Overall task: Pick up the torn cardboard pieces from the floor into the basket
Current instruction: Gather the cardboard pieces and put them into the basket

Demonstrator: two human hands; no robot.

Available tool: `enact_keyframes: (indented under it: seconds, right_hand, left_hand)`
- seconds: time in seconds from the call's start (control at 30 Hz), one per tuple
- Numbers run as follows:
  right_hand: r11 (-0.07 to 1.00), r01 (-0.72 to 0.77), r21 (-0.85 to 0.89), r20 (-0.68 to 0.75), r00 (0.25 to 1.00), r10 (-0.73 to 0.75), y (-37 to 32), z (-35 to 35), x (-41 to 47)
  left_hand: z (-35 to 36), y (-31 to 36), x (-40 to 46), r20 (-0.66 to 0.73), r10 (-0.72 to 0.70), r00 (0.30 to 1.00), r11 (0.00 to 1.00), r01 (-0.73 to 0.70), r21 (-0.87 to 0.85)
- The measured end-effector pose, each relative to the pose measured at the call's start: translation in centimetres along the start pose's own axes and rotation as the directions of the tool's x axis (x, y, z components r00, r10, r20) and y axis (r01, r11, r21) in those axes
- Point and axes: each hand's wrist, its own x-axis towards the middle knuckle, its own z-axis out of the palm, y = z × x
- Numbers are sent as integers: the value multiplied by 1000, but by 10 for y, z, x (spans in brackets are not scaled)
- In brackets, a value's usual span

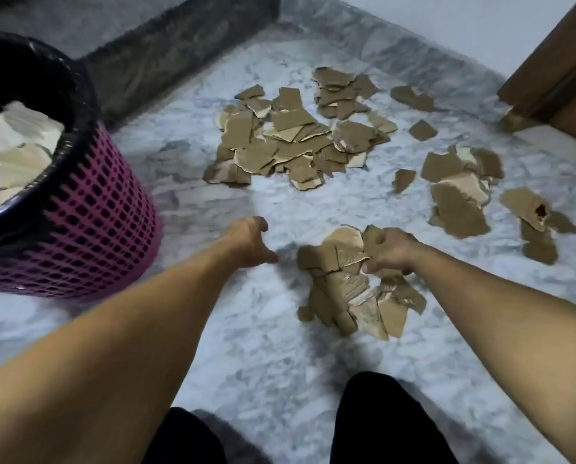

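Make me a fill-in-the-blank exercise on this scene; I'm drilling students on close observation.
1. The basket stands on the person's ____ side.
2. The right hand grips pieces of torn ____.
3. The basket is lined with a ____ bag.
4. The left hand holds ____.

Missing words: left; cardboard; black; nothing

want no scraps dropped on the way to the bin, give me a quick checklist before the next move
1. Right hand grips the near cardboard pile: ok, fingers curled on the top pieces.
2. Whole near pile held: not ok, lower pieces lie loose on the floor.
3. Left hand free to help: ok, it holds nothing, beside the pile.
4. Basket within reach: ok, upright on the left.
5. Room in the basket: cannot tell, scraps already inside.
6. Floor cleared: not ok, the far pile and right-side scraps remain.
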Motion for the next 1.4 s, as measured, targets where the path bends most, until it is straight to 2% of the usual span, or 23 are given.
enact_keyframes:
  seconds: [0.1,0.23,0.3,0.37,0.47,0.63,0.83,0.9,1.0,1.13,1.23,1.4]
  right_hand:
    - [996,-73,-49,13,997,74,37,21,9]
    - [984,-86,-158,28,995,91,79,56,17]
    - [975,-41,-217,27,998,48,92,72,20]
    - [974,9,-226,-34,999,-17,102,85,23]
    - [975,78,-210,-171,978,-116,108,90,26]
    - [989,110,-102,-217,967,-130,114,70,44]
    - [986,167,-8,-248,955,-164,98,42,72]
    - [991,127,27,-199,973,-120,92,37,81]
    - [998,2,62,-142,990,7,85,38,90]
    - [986,-164,45,-148,975,168,72,41,92]
    - [982,-133,134,-128,980,150,67,39,96]
    - [935,-4,354,-73,997,32,71,26,99]
  left_hand:
    - [40,15,13,73,73,995,990,-81,116]
    - [89,42,21,117,222,968,917,-248,313]
    - [109,53,24,183,265,947,868,-316,382]
    - [130,61,28,241,286,927,807,-369,461]
    - [151,62,32,200,334,921,721,-386,575]
    - [148,65,47,88,350,933,791,-344,505]
    - [137,78,69,-76,256,964,881,-200,429]
    - [136,84,73,-68,194,979,917,-156,368]
    - [135,93,75,-12,143,990,916,-127,381]
    - [135,98,81,1,133,991,929,-125,348]
    - [140,94,85,-19,148,989,925,-132,357]
    - [142,85,83,-39,175,984,929,-152,338]
